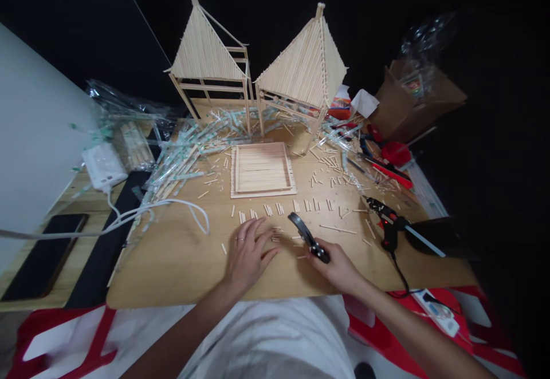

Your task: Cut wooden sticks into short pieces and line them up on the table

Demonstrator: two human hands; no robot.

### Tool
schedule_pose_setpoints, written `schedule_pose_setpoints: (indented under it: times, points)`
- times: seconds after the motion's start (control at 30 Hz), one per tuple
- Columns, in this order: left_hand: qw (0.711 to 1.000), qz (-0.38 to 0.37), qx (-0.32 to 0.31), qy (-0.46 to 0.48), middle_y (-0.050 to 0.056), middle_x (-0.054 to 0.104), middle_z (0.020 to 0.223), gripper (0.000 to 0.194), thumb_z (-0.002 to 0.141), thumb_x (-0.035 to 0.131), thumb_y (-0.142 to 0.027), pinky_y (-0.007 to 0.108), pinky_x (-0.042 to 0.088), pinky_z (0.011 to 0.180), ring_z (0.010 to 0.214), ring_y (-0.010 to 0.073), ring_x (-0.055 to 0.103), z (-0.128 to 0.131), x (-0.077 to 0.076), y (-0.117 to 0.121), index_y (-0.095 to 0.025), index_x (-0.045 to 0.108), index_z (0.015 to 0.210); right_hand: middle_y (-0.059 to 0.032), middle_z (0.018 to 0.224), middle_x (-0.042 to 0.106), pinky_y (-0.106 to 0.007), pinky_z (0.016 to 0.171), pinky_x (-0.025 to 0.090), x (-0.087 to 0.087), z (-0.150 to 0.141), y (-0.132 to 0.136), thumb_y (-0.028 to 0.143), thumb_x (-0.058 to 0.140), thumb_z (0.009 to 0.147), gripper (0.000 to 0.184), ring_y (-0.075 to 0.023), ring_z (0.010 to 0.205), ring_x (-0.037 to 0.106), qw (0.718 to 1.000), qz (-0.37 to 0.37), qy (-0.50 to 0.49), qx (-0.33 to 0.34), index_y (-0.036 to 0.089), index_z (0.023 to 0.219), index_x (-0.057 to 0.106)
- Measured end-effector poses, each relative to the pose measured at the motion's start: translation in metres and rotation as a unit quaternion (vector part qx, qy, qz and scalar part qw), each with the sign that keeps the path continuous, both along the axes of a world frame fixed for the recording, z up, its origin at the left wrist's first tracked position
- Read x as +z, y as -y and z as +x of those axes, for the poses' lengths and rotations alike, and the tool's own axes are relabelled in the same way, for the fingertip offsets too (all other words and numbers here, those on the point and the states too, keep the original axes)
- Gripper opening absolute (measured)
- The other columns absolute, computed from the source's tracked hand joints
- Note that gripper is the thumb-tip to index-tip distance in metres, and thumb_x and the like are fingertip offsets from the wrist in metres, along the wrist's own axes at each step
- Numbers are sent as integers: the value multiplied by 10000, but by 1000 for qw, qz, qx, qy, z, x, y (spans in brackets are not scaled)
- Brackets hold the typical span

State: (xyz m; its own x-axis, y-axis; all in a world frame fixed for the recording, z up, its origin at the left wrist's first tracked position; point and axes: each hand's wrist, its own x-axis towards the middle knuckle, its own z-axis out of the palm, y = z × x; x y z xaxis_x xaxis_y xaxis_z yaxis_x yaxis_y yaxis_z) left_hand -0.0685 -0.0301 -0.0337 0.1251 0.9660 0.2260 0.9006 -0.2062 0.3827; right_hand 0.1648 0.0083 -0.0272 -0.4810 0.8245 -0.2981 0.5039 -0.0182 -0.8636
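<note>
My left hand (248,251) lies flat on the wooden board (172,259), fingers spread over short cut wooden sticks (275,235). My right hand (339,264) grips black cutting pliers (306,235), jaws pointing up-left toward the sticks. Beyond my hands, a row of small stick pieces (301,206) lies in front of a square flat panel of glued sticks (262,170). Two stick-built model huts with steep roofs, one on the left (208,61) and one on the right (307,67), stand at the back.
A black glue gun (389,221) rests to the right, its cable running to a power strip (438,313). White charger and cables (103,167), a phone (43,256), plastic wrappers (193,150), red tools (387,167) and a cardboard box (415,104) surround the board.
</note>
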Motion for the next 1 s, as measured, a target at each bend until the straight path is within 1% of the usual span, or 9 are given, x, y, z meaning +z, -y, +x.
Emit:
schedule_pose_setpoints:
  times: [0.17,0.43,0.63,0.87,1.0]
  points:
    - [1000,-2,13,-13,115,486,1303,335,817,581,-424,467,343,1013,1224,292,388,0,-4,3,-201,600,1066,12,668,566,-230,587,363,0,-1,0,260,506,797,125,-132,606,481,1000,2,9,-2,165,817,586]
    - [1000,-9,10,-20,106,486,1309,355,806,592,-437,459,332,1015,1222,281,391,3,-3,-1,-217,606,1084,29,630,525,-213,550,327,-2,-1,1,280,506,806,128,-118,580,445,1000,0,17,-2,170,769,559]
    - [1000,-5,1,-17,91,510,1289,326,813,587,-428,455,333,1008,1196,267,416,1,-3,1,-242,619,1078,14,672,564,-219,578,348,-2,-2,1,287,498,815,145,-128,605,471,1000,0,18,-4,168,814,581]
    - [1000,-8,-1,-13,71,517,1286,269,805,605,-413,455,339,994,1191,263,422,2,-2,0,-266,645,1027,20,666,554,-215,572,342,-2,-1,1,269,503,811,121,-125,607,469,1000,2,21,3,170,795,572]
    - [1000,-7,-2,-12,76,510,1296,286,812,594,-416,457,340,992,1192,267,419,2,-3,0,-257,637,1047,27,655,543,-212,568,336,-3,-1,1,248,506,802,103,-119,597,461,1000,1,20,4,171,811,575]
